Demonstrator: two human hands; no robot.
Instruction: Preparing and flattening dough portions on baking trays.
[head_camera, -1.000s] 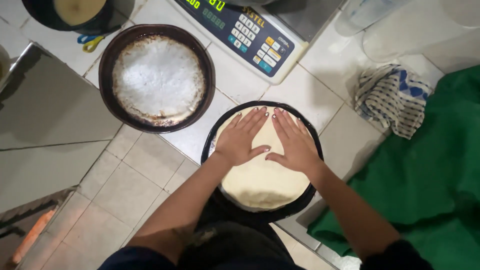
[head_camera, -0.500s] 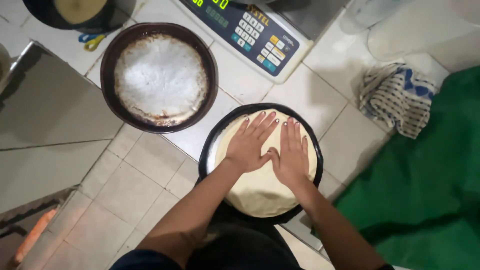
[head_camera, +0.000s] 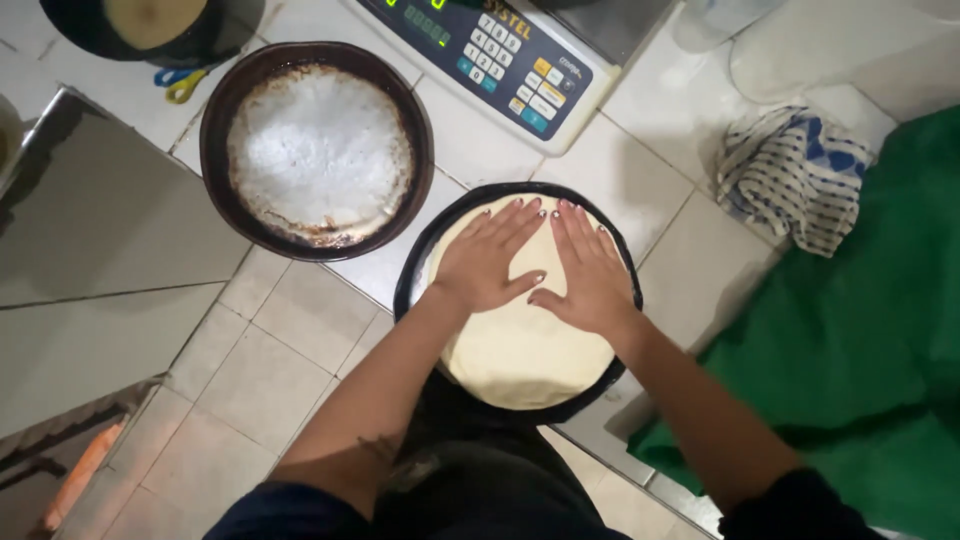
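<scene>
Both hands, the left hand (head_camera: 487, 265) and right hand (head_camera: 590, 272), now lie flat, fingers spread, side by side on the pale dough (head_camera: 520, 345) in the dark pan (head_camera: 412, 290) (earlier angled apart), pressing it outward, below the scale (head_camera: 510, 60).

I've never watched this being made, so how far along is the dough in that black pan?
Done: the dough already lies as a flat round in the black pan. In hand: the left hand and right hand press flat on its far half. Left: a dark strip of pan shows along the left and near edges, so it likely needs more spreading.
</scene>
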